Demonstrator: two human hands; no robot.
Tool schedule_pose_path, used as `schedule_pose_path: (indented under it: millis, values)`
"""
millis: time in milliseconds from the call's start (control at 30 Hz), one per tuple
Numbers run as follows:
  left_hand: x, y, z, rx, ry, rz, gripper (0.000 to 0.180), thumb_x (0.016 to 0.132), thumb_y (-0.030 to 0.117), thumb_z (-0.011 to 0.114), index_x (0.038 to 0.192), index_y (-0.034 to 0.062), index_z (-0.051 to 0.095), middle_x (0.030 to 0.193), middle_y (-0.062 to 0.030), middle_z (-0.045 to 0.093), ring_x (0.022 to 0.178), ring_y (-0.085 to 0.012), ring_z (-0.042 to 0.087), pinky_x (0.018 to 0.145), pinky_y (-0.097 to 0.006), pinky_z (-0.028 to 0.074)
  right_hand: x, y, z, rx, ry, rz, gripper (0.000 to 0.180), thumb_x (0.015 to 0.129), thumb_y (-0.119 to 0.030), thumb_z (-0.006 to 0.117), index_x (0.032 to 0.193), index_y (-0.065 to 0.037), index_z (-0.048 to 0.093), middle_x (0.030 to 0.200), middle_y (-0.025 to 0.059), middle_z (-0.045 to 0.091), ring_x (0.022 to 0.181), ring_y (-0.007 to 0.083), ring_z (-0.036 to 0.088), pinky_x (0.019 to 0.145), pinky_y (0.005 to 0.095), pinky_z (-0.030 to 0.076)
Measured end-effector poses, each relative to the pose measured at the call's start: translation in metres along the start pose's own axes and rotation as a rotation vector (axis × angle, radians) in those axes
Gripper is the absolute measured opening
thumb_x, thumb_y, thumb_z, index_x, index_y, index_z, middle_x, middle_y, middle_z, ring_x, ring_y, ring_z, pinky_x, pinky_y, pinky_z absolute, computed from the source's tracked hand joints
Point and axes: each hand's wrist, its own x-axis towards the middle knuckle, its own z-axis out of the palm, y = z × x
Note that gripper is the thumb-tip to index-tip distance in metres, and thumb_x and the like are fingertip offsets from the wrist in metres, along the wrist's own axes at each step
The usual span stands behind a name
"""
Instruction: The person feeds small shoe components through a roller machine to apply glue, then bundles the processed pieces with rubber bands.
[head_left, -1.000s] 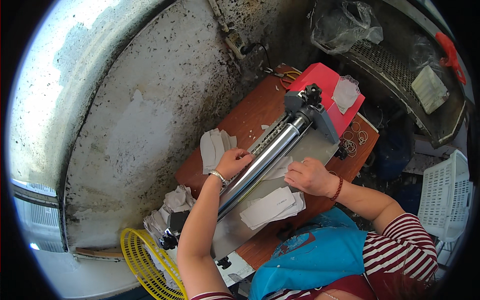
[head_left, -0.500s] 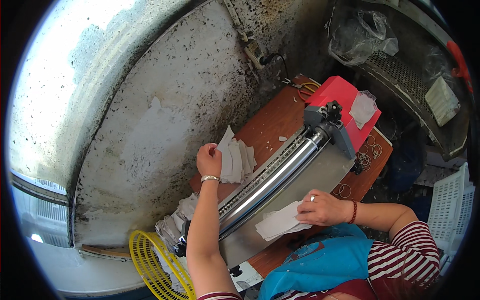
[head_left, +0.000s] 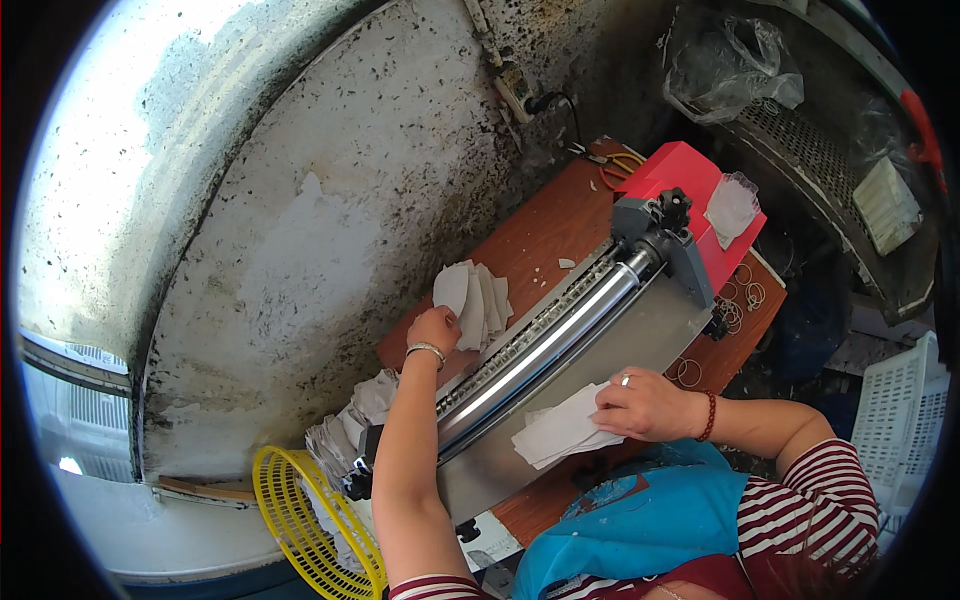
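Observation:
A machine with a long shiny steel roller (head_left: 560,350) and a red end housing (head_left: 690,190) stands slantwise on a brown table. Behind the roller, my left hand (head_left: 434,332) is closed on the near left edge of a fanned pile of thin white pieces (head_left: 486,302); paper or cloth, I cannot tell. In front of the roller, more white pieces (head_left: 562,428) lie overlapped on the machine's flat metal plate (head_left: 640,345). My right hand (head_left: 640,406) pinches their right end, its fingertips partly hidden.
A yellow basket (head_left: 290,530) and a heap of whitish scraps (head_left: 365,405) are at the lower left. Rubber bands (head_left: 735,300) and orange-handled pliers (head_left: 612,168) lie on the table (head_left: 540,225). A spotted wall (head_left: 300,270) borders its far side; a white crate (head_left: 890,420) stands right.
My left hand has moved slightly right and down, and the piece it held raised now lies against the pile. My right hand stays at the front pieces.

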Motion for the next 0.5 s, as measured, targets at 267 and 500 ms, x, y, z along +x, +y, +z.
schedule_pose_path:
  millis: [267,500]
  values:
    - [-0.013,0.014,-0.011,0.014,-0.006,0.018,0.021,0.074,0.015,0.067,0.093,0.0065,0.06,0.09,-0.0109,0.066,0.089,-0.0279,0.065,0.079,-0.038,0.05,0.003,-0.005,0.006,-0.128,0.059,-0.08,0.012,0.074,-0.015,0.067,0.079,-0.007,0.06,0.078,0.0027,0.053,0.068,0.0182,0.055,0.063,0.0307,0.043]
    - [-0.017,0.026,-0.01,0.058,-0.058,0.017,0.017,0.077,0.019,0.065,0.088,0.0054,0.061,0.088,-0.0107,0.066,0.084,-0.0284,0.064,0.076,-0.038,0.05,-0.005,-0.008,0.006,-0.038,0.094,0.044,0.018,0.069,-0.012,0.073,0.084,-0.012,0.064,0.085,0.0006,0.057,0.072,0.0169,0.058,0.065,0.0314,0.046]
